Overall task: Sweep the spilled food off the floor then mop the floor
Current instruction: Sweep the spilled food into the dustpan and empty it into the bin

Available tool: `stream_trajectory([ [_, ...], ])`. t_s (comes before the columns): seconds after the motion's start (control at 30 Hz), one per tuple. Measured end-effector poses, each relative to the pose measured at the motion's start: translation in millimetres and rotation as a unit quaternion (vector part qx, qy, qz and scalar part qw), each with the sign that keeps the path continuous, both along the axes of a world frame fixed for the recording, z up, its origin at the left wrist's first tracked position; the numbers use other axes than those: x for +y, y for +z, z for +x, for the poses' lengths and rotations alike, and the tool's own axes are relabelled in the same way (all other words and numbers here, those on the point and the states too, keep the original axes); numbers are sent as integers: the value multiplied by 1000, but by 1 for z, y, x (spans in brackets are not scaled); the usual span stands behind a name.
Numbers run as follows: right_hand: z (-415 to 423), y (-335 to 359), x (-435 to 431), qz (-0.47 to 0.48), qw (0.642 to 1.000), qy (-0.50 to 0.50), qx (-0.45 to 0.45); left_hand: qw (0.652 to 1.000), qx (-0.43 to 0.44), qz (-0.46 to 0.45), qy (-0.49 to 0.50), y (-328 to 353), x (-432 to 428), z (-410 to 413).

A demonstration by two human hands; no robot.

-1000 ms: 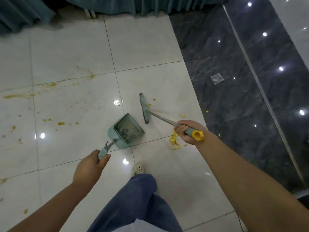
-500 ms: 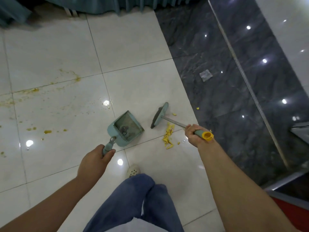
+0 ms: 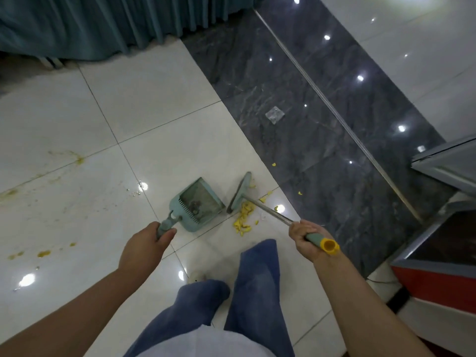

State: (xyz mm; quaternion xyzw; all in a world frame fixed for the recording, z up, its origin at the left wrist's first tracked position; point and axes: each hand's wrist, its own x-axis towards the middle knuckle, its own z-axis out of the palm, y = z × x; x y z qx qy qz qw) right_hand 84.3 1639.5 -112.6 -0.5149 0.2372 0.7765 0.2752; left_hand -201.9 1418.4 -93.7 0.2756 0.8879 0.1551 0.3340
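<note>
A teal dustpan (image 3: 198, 203) lies flat on the white tile floor (image 3: 154, 119), its mouth facing right. My left hand (image 3: 146, 244) grips its short handle. My right hand (image 3: 306, 238) grips the teal, yellow-capped end of a small broom's metal handle (image 3: 270, 211). The broom head (image 3: 239, 191) stands on the floor just right of the dustpan's mouth. A pile of yellow food bits (image 3: 243, 219) lies below the broom head, right of the dustpan. A few loose yellow crumbs (image 3: 273, 164) sit on the dark marble strip (image 3: 296, 150).
Yellow-brown smears and drops (image 3: 43, 253) stain the tiles at the left. A teal curtain (image 3: 103, 24) hangs along the far edge. A glass-topped red and white cabinet (image 3: 443, 269) stands at the right. My blue trouser legs (image 3: 255, 284) are below the pile.
The broom head has swung from left of the food pile to above it, close to the dustpan's mouth. The view shifted so that the cabinet at right came in.
</note>
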Motion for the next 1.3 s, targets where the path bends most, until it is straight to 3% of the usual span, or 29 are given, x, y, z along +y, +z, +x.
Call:
stream_trajectory([
  [0.13,19,-6,48,61,996,45,53,1000,17,2,-1,1,43,15],
  [0.27,18,-3,124,122,975,187,19,999,32,-8,-2,2,96,36],
  [0.47,21,-7,241,204,884,389,-162,997,55,-26,51,7,185,78],
  [0.73,50,-47,312,153,803,534,-215,991,89,-28,101,-1,282,125],
  [0.97,69,-27,350,137,836,511,-147,989,96,-30,105,-4,332,137],
  [1.3,-8,-45,463,249,764,561,-199,990,79,-35,108,-5,389,111],
])
